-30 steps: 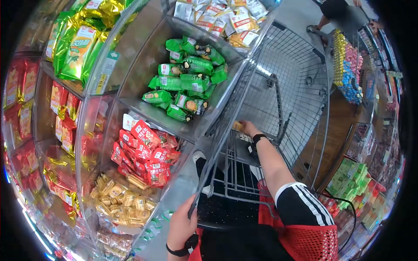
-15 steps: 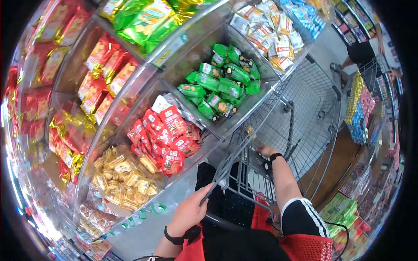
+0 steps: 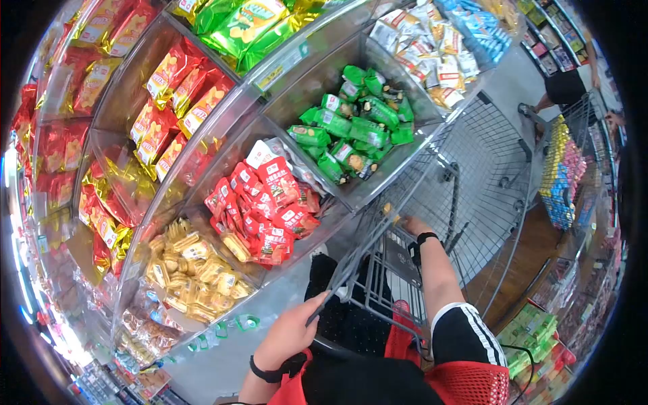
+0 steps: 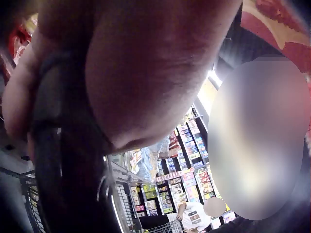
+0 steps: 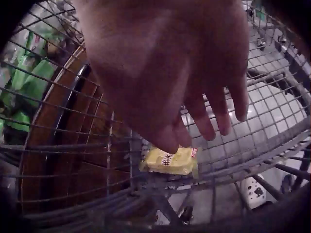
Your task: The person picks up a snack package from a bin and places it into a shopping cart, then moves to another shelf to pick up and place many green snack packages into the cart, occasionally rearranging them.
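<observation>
A person's right hand (image 3: pixel 417 227), right of centre in the head view, reaches into a wire shopping cart (image 3: pixel 496 169). In the right wrist view, a small yellow packet (image 5: pixel 170 162) with dark lettering sits at lower centre, against the cart's wires, directly below the thumb. The right grip is spread, fingers extended; the thumb tip overlaps the packet's upper edge, though whether it touches cannot be told.

The left hand (image 3: pixel 293 329), at lower centre of the head view, is wrapped around the cart's black handle (image 4: pixel 73 170).

The packet looks light, its glossy wrapper probably slick, its contents perhaps crumbly. A gentle pinch across its two long edges, or on a wrapper end, should suit it; squeezing its flat face could crack it.

Bins at left and upper centre hold golden packets (image 3: pixel 196 270), red packets (image 3: pixel 270 209) and green packets (image 3: pixel 364 125).
</observation>
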Demonstrator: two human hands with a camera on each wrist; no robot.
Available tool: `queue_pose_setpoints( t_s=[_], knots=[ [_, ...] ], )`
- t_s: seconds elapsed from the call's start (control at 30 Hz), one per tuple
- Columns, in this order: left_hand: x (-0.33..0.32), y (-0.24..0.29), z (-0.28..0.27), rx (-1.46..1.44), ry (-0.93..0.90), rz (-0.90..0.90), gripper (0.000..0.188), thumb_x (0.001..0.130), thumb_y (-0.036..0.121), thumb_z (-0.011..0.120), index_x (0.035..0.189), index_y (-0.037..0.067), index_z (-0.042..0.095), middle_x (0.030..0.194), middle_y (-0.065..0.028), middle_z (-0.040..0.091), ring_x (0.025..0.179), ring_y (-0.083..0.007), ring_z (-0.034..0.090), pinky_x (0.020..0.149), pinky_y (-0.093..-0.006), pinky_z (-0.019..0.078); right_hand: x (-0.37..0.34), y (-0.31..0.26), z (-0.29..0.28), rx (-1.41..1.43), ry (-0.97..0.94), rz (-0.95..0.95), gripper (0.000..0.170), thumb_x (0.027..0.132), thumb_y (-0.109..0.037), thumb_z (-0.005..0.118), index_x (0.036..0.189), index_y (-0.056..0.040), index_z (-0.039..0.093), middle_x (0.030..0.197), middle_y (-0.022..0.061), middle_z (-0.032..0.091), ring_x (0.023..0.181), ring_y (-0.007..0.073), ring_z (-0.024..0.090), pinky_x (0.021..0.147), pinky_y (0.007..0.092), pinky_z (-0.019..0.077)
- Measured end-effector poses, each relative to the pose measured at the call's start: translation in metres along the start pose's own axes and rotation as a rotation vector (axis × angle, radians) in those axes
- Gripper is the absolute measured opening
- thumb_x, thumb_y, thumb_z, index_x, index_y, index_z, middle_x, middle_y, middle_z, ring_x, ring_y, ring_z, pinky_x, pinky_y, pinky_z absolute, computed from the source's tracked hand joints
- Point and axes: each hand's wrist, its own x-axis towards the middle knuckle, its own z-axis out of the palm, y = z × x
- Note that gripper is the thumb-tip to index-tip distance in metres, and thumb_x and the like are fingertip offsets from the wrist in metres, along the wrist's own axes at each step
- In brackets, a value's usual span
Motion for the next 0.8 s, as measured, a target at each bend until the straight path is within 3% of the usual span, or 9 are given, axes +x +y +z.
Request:
queue_pose_setpoints(
  t_s=[0.1,0.17,0.23,0.3,0.37,0.5,0.63,0.7,0.8],
  knots=[
    [-0.005,-0.007,-0.004,-0.009,-0.020,-0.053,0.056,0.086,0.004,0.055,0.140,0.011,0.044,0.119,-0.0221,0.060,0.107,-0.0394,0.059,0.091,-0.0405,0.0476,0.047,0.011,0.026,-0.017,0.024,-0.080,0.042,0.089,-0.028,0.055,0.127,-0.0111,0.057,0.124,0.0164,0.061,0.115,0.0354,0.057,0.097,0.0422,0.0448],
    [-0.008,-0.009,-0.007,-0.018,-0.034,-0.090,0.056,0.085,0.004,0.054,0.139,0.015,0.045,0.123,-0.0194,0.058,0.108,-0.0386,0.058,0.091,-0.0406,0.0484,-0.011,-0.050,0.001,0.030,-0.007,-0.044,0.042,0.089,-0.027,0.054,0.127,-0.0107,0.058,0.119,0.0172,0.064,0.111,0.0367,0.059,0.094,0.0437,0.0463],
    [-0.014,-0.013,-0.011,-0.022,-0.027,-0.068,0.056,0.085,0.003,0.053,0.139,0.017,0.045,0.125,-0.0185,0.058,0.109,-0.0386,0.057,0.090,-0.0410,0.0489,-0.020,-0.047,0.015,-0.114,0.010,-0.157,0.042,0.088,-0.027,0.054,0.126,-0.0094,0.058,0.115,0.0200,0.065,0.109,0.0363,0.061,0.093,0.0430,0.0471],
    [-0.021,-0.021,-0.013,-0.026,-0.011,-0.003,0.057,0.086,0.003,0.053,0.140,0.017,0.043,0.125,-0.0192,0.057,0.109,-0.0393,0.057,0.090,-0.0418,0.0490,-0.075,-0.039,0.021,0.162,0.113,-0.193,0.041,0.089,-0.028,0.053,0.123,-0.0059,0.059,0.116,0.0206,0.064,0.110,0.0358,0.060,0.092,0.0414,0.0475],
    [-0.027,-0.031,-0.015,-0.002,-0.004,0.048,0.057,0.086,0.004,0.053,0.141,0.016,0.041,0.122,-0.0212,0.058,0.106,-0.0413,0.057,0.088,-0.0440,0.0490,-0.106,-0.016,0.024,0.105,-0.003,-0.157,0.037,0.089,-0.028,0.057,0.116,-0.0024,0.060,0.109,0.0186,0.065,0.103,0.0326,0.062,0.088,0.0400,0.0481],
    [-0.042,-0.053,-0.020,0.027,-0.001,0.119,0.059,0.086,0.005,0.052,0.142,0.015,0.038,0.116,-0.0252,0.059,0.102,-0.0452,0.057,0.087,-0.0484,0.0482,-0.248,0.000,0.019,0.005,0.165,-0.235,0.029,0.087,-0.024,0.058,0.105,-0.0014,0.063,0.100,0.0190,0.066,0.094,0.0346,0.063,0.081,0.0398,0.0489],
    [-0.057,-0.079,-0.023,0.035,0.041,0.197,0.057,0.086,0.007,0.052,0.141,0.016,0.039,0.111,-0.0274,0.060,0.100,-0.0466,0.057,0.086,-0.0502,0.0473,-0.421,-0.074,0.015,-0.013,0.410,-0.209,0.027,0.087,-0.025,0.058,0.088,0.0010,0.063,0.084,0.0196,0.064,0.084,0.0376,0.061,0.074,0.0423,0.0484],
    [-0.064,-0.085,-0.028,0.044,0.076,0.239,0.056,0.086,0.009,0.052,0.140,0.016,0.041,0.108,-0.0284,0.061,0.097,-0.0458,0.059,0.085,-0.0494,0.0478,-0.492,-0.103,0.034,0.068,0.317,-0.096,0.030,0.087,-0.029,0.060,0.087,0.0007,0.064,0.083,0.0202,0.064,0.081,0.0373,0.061,0.071,0.0418,0.0481],
    [-0.076,-0.104,-0.025,0.044,0.100,0.220,0.054,0.086,0.009,0.052,0.139,0.016,0.044,0.102,-0.0274,0.063,0.095,-0.0441,0.061,0.083,-0.0472,0.0484,-0.556,-0.124,0.095,0.206,0.199,-0.203,0.038,0.087,-0.038,0.062,0.089,-0.0007,0.066,0.085,0.0194,0.066,0.081,0.0377,0.063,0.071,0.0414,0.0489]
  ],
)
